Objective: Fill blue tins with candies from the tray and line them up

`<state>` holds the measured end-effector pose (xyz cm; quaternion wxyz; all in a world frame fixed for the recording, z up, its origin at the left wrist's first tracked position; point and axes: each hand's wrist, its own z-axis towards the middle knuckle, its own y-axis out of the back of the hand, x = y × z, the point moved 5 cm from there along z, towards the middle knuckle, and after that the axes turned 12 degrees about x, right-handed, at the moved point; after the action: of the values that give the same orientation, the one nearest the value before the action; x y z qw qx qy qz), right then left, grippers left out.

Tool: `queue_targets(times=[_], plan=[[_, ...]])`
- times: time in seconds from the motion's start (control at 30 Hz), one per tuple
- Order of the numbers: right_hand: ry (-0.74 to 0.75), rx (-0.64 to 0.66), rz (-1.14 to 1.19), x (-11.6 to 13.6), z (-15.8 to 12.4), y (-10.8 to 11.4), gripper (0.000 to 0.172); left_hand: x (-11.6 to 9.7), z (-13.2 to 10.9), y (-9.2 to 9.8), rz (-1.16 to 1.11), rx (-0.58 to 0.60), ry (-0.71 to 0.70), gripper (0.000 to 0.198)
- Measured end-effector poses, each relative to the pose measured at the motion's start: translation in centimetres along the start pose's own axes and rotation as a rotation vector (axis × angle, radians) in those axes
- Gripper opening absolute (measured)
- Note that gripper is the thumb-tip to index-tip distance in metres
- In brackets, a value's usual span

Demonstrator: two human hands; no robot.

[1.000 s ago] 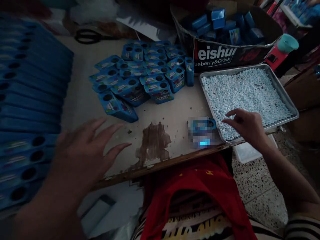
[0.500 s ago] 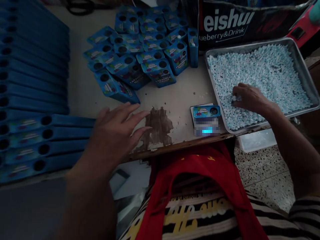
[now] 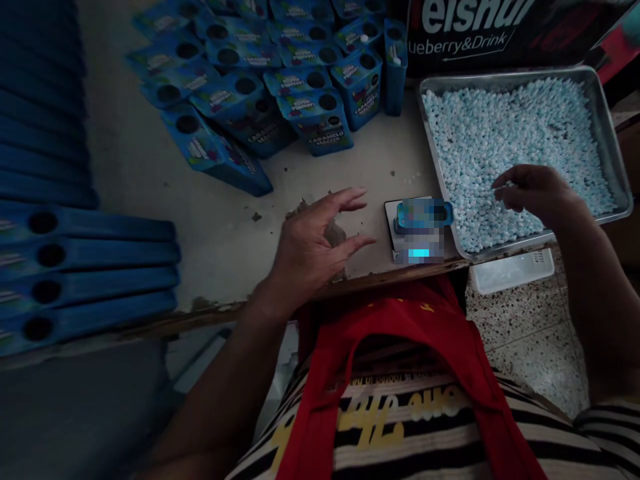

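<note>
My left hand (image 3: pixel 316 243) hovers open over the worn patch of the table, fingers spread, pointing toward a small blue box (image 3: pixel 424 213) that sits on a little scale (image 3: pixel 417 248) at the table's front edge. My right hand (image 3: pixel 537 193) is curled over the metal tray (image 3: pixel 607 123) of pale blue candies (image 3: pixel 500 140), fingers pinched together; whether candies are in them I cannot make out.
Several blue candy boxes (image 3: pixel 280 87) with round holes stand grouped at the back of the table. Flat blue boxes (image 3: pixel 75 267) are stacked at the left. A dark carton (image 3: pixel 500 33) stands behind the tray. A white container (image 3: pixel 513 270) sits on the floor below it.
My left hand has moved right across the table toward the box on the scale. My right hand dipped into the candies and has lifted, fingers closed.
</note>
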<state>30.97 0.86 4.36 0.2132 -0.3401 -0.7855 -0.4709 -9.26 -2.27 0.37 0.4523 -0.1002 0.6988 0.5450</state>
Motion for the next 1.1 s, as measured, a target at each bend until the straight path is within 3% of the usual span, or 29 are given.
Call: queue_targets(times=[0.1, 0.23, 0.33, 0.4, 0.5, 0.6, 0.73, 0.83, 0.9, 1.1], plan=[[0.056, 0.055, -0.182, 2.3, -0.3, -0.6, 0.016, -0.4, 2.2, -3.0, -0.219, 0.016, 0.005, 0.077], [0.143, 0.074, -0.449, 4.7, -0.3, -1.0, 0.015, -1.2, 4.7, -6.8, -0.366, 0.069, -0.051, 0.050], [0.203, -0.012, -0.468, 4.8, 0.1, -1.3, 0.017, -1.6, 6.3, -7.0, -0.312, 0.083, -0.072, 0.035], [0.236, -0.096, -0.245, 4.1, 0.9, -1.7, 0.024, -2.3, 7.8, -5.3, -0.180, 0.039, -0.116, 0.032], [0.238, -0.128, 0.322, 2.8, 3.4, -3.3, 0.038, -4.8, 11.1, -1.7, 0.115, -0.007, -0.236, 0.032], [0.187, -0.088, 0.828, 2.8, 6.6, -4.9, 0.047, -9.0, 14.8, 1.0, 0.355, -0.005, -0.373, 0.043], [0.077, 0.059, 1.250, 3.5, 8.8, -5.7, 0.053, -12.9, 18.8, 1.8, 0.484, 0.015, -0.451, 0.047], [0.009, 0.173, 1.396, 3.2, 8.6, -5.9, 0.059, -12.7, 21.0, 0.9, 0.498, 0.015, -0.458, 0.041], [-0.021, 0.180, 1.469, 2.7, 8.4, -5.9, 0.062, -11.6, 21.9, 0.0, 0.485, -0.021, -0.487, 0.036], [-0.112, 0.192, 1.679, 2.6, 9.0, -6.9, 0.051, -8.0, 22.4, -2.0, 0.316, -0.277, -0.639, 0.027]])
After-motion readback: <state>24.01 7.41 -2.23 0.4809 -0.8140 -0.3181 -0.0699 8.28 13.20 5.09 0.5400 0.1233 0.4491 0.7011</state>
